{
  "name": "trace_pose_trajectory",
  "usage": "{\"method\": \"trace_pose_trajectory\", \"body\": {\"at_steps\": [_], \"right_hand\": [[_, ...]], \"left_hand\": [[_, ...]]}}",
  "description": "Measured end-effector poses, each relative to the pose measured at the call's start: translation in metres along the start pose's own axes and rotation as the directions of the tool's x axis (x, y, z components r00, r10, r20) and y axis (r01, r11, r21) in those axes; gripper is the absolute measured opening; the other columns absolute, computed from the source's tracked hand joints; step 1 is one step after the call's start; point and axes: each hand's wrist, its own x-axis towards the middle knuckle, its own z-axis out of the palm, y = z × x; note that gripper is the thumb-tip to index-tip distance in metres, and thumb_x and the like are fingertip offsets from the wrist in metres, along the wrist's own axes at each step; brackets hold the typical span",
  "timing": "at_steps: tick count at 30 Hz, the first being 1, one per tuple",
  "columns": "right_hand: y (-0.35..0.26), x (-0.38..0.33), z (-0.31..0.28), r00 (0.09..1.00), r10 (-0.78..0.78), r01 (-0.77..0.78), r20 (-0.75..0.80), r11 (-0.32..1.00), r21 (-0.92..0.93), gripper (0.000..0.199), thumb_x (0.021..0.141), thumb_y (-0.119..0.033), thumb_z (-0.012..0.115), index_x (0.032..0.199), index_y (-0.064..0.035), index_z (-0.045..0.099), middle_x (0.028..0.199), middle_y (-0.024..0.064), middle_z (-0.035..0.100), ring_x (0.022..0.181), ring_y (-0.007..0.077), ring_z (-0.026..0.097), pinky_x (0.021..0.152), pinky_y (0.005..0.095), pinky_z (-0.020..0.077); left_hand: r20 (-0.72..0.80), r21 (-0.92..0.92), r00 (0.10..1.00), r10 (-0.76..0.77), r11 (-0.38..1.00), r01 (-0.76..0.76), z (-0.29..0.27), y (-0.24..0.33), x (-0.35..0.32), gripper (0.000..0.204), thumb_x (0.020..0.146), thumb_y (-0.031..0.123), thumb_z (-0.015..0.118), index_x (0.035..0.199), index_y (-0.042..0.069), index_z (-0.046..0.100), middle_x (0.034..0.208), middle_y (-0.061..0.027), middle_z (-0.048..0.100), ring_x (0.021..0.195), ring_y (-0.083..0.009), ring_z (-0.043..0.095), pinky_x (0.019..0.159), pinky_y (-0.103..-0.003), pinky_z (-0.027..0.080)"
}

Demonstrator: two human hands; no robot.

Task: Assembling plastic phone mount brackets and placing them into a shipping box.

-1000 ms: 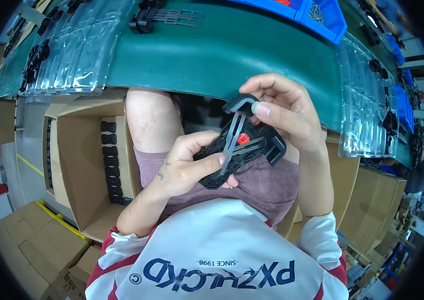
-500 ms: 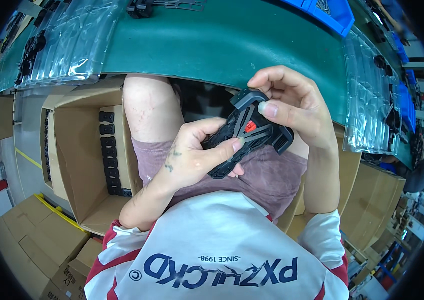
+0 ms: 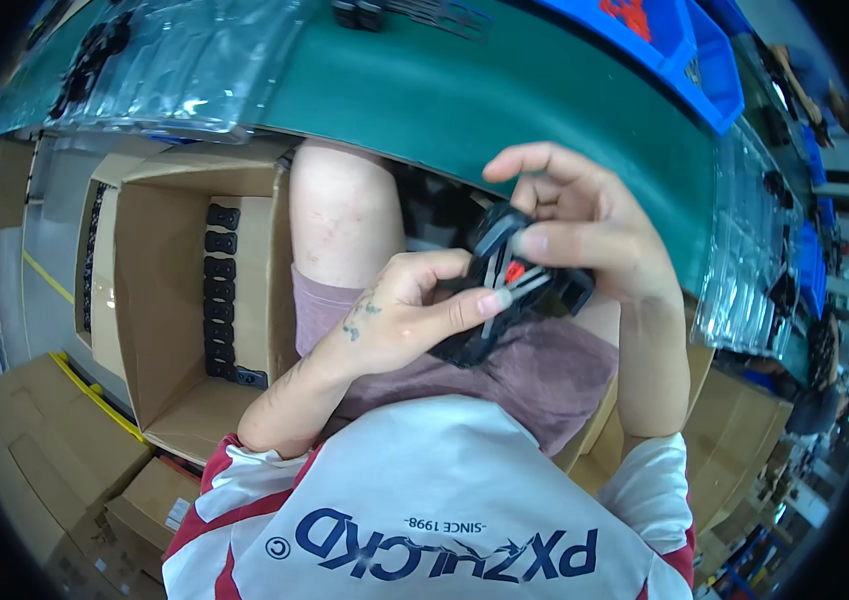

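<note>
Over my lap I hold a black plastic phone holder (image 3: 479, 345) with corner claws, slim grey arms and a red centre piece (image 3: 514, 271). My left hand (image 3: 399, 315) is closed around its near left side, thumb across the front face. At the far right end is my right hand (image 3: 604, 235), its thumb pressed on a corner claw. The right index finger arches clear above it, while the other fingers curl behind the claw. Motion blurs the holder, and its underside is hidden.
Ahead runs a green-topped bench (image 3: 384, 95). Clear plastic trays (image 3: 194, 80) lie at its left, others (image 3: 744, 290) at right. Blue bins (image 3: 719, 85), one with red pieces (image 3: 627, 18), stand at far right. Left of my leg, an open carton (image 3: 159, 300) holds several black parts (image 3: 219, 310).
The view has turned, so the bench and carton sit farther right in it. The holder has tilted in my hands, and my right index finger has lifted away from the claw.
</note>
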Motion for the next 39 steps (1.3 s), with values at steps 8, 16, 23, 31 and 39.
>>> {"method": "trace_pose_trajectory", "body": {"at_steps": [8,16,23,31,39], "right_hand": [[0.000,0.102,0.034,0.880,-0.405,0.252,-0.247,0.840,-0.480,0.033,0.078,-0.015,0.072,0.103,0.0037,0.063,0.081,0.0100,0.061,0.059,0.0128,0.058,0.055,0.0211,0.0489],[0.015,0.153,0.012,0.908,-0.233,0.173,-0.348,0.966,-0.194,0.051,0.082,-0.009,0.065,0.128,0.0038,0.046,0.103,0.0175,0.058,0.060,0.0158,0.058,0.051,0.0256,0.0501],[0.016,0.007,0.002,0.702,-0.385,-0.093,-0.599,0.785,-0.613,0.031,0.073,-0.007,0.076,0.101,0.0017,0.065,0.087,0.0091,0.061,0.060,0.0088,0.051,0.053,0.0175,0.0396],[0.045,-0.078,0.006,0.582,-0.777,0.449,-0.239,0.552,-0.703,0.026,0.065,0.002,0.075,0.089,-0.0031,0.067,0.100,0.0123,0.055,0.078,0.0190,0.053,0.065,0.0238,0.0439],[0.065,-0.077,0.016,0.596,-0.802,0.496,-0.036,0.403,-0.769,0.025,0.063,-0.003,0.081,0.087,-0.0060,0.071,0.101,0.0129,0.057,0.075,0.0153,0.051,0.056,0.0219,0.0417]], "left_hand": [[-0.390,-0.078,0.912,0.126,0.983,-0.169,-0.047,0.003,-0.006,0.021,0.089,0.010,0.060,0.070,0.002,0.061,0.064,0.0048,0.053,0.055,-0.0014,0.041,0.048,-0.015,0.031],[-0.509,-0.142,0.855,0.105,0.969,-0.203,-0.035,0.013,-0.002,0.016,0.089,0.011,0.060,0.088,-0.004,0.066,0.072,-0.0020,0.062,0.057,-0.0027,0.048,0.050,-0.013,0.035],[-0.388,-0.114,0.920,0.063,0.987,-0.116,-0.039,0.004,0.008,0.020,0.087,0.013,0.062,0.093,-0.005,0.067,0.071,-0.0034,0.063,0.056,-0.0029,0.049,0.048,-0.013,0.035],[-0.315,-0.123,0.947,0.064,0.987,-0.107,-0.009,0.014,0.036,0.018,0.087,0.016,0.063,0.084,-0.002,0.066,0.067,-0.0020,0.061,0.054,-0.0021,0.048,0.046,-0.013,0.034],[-0.262,-0.188,0.964,0.055,0.976,-0.107,0.012,0.018,0.044,0.019,0.086,0.018,0.063,0.081,-0.001,0.066,0.066,-0.0020,0.060,0.053,-0.0023,0.050,0.044,-0.014,0.036]]}}
